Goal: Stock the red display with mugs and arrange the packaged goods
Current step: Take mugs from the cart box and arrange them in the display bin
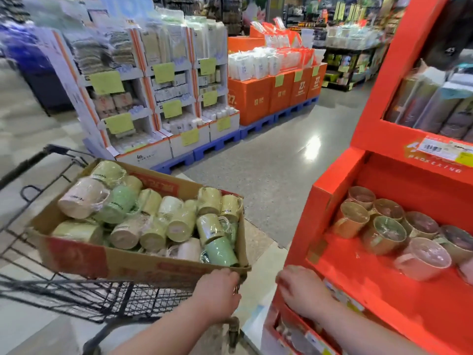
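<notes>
A cardboard box full of wrapped mugs in yellow, green, pink and cream lies on a black wire cart at the left. My left hand grips the cart's handle bar at the box's near right corner. The red display stands at the right; its middle shelf holds several upright wrapped mugs. My right hand rests on the front left corner of that shelf, fingers bent over its edge and holding nothing loose. The shelf above holds rolled packaged goods.
Across the grey aisle floor stand white cardboard racks of packaged goods and orange boxes on blue pallets. A lower shelf of the red display shows beneath my right wrist. Store shelving fills the background.
</notes>
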{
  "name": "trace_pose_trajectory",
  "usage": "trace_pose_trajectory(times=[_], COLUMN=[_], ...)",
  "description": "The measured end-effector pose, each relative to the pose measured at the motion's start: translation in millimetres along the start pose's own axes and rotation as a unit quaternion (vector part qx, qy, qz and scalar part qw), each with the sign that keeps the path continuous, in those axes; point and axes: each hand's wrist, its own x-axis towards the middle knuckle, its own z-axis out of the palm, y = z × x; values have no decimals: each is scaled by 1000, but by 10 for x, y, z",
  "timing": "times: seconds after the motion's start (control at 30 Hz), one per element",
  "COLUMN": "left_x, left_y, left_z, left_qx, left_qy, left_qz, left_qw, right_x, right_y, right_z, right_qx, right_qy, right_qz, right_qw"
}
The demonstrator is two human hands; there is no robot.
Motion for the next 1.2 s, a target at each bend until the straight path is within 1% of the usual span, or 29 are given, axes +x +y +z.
trace_pose_trajectory(times=[0.1, 0.27, 0.43, 0.6, 0.73, 0.9, 1.03, 1.2], left_x=[-245, -619, -823, -884, -946, -954, -773, -330], left_y=[-376, -986, -1353, -1501, -1659, -2023, -2226, -2306], left_z=[5, 96, 205, 271, 272, 152, 37, -189], left_qx=[1, -19, -51, -78, -101, -121, -127, -122], left_qy=[1, -5, 0, 9, 11, 32, 54, 54], left_qz=[-16, -39, -60, -84, -100, -155, -180, -180], left_qw=[1000, 999, 997, 993, 990, 980, 974, 975], right_x=[130, 276, 328, 455, 702, 1167, 1599, 2155], right_y=[-417, -1111, -1583, -1671, -1657, -1779, -1794, -1677], right_z=[97, 234, 343, 349, 320, 225, 135, -41], right_qx=[2, 25, 36, 47, 55, 51, 70, 91], right_qy=[-15, -17, -42, -68, -69, -67, -64, -65], right_qz=[-11, -22, -31, -22, -8, -8, -3, 37], right_qw=[1000, 999, 998, 996, 996, 996, 995, 993])
